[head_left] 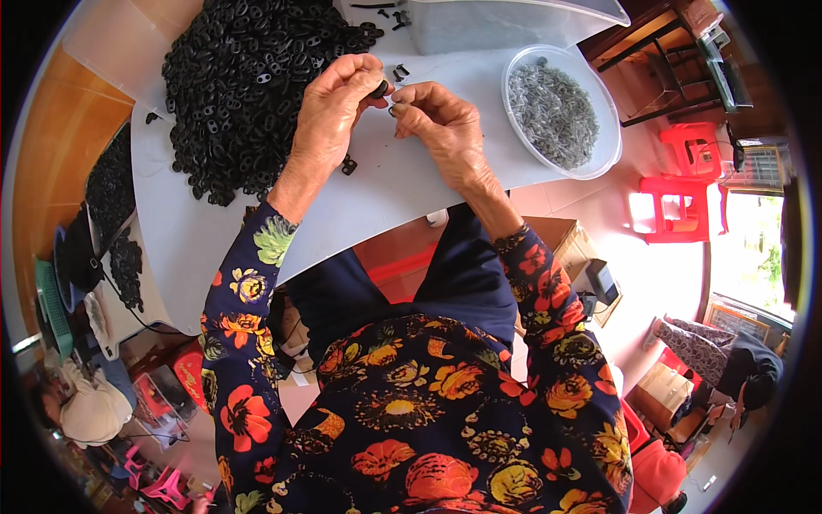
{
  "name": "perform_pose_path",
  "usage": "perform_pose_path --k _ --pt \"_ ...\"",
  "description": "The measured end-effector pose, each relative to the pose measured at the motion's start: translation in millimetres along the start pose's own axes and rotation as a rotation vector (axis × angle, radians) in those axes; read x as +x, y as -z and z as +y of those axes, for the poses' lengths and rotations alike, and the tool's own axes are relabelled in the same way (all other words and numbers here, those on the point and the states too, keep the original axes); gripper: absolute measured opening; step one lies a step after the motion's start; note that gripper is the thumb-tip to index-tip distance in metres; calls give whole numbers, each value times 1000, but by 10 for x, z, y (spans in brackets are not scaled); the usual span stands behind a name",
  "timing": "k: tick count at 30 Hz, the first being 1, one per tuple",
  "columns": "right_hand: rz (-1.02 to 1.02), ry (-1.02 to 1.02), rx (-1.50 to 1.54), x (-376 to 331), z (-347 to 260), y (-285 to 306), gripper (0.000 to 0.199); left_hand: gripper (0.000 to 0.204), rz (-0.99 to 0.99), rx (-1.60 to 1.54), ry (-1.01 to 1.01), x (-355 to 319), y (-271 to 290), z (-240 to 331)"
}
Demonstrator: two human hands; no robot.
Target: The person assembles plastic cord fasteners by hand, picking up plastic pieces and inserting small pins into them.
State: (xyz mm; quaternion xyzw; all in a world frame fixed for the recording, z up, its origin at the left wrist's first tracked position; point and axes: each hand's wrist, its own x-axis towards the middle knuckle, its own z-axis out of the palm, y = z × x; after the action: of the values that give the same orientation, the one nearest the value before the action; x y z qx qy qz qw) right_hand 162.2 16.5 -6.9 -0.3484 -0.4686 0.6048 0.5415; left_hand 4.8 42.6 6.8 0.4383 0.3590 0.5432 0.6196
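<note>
My left hand [330, 107] is closed in a pinch on a small black plastic piece [380, 89] above the table. Close beside it, my right hand [443, 128] has thumb and forefinger pressed together on something tiny that I cannot make out. The fingertips of the two hands are a small gap apart. A large heap of black two-holed plastic pieces [235, 94] lies to the left of my left hand. Off to the right of my right hand, a round clear tub [611, 141] holds many small transparent pieces [555, 116].
The pale table [402, 176] curves round in front of me. A translucent bin [505, 26] stands at its far side, with a few small black bits [400, 72] near it. Red stools [672, 206] are on the right; other people sit at both sides.
</note>
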Motion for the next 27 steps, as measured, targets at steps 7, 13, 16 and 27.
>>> perform_pose_path --k 7,13,16,27 --pt "-9 53 -34 -4 28 -2 10 20 -35 134 -52 29 -24 27" --pt "13 71 -56 1 51 -8 10 20 -24 241 -99 24 -46 22" --pt "13 81 -45 -3 50 -23 10 19 -27 301 -164 31 -50 26" --pt "43 89 -54 -3 53 -5 10 21 2 301 -180 13 -106 21"
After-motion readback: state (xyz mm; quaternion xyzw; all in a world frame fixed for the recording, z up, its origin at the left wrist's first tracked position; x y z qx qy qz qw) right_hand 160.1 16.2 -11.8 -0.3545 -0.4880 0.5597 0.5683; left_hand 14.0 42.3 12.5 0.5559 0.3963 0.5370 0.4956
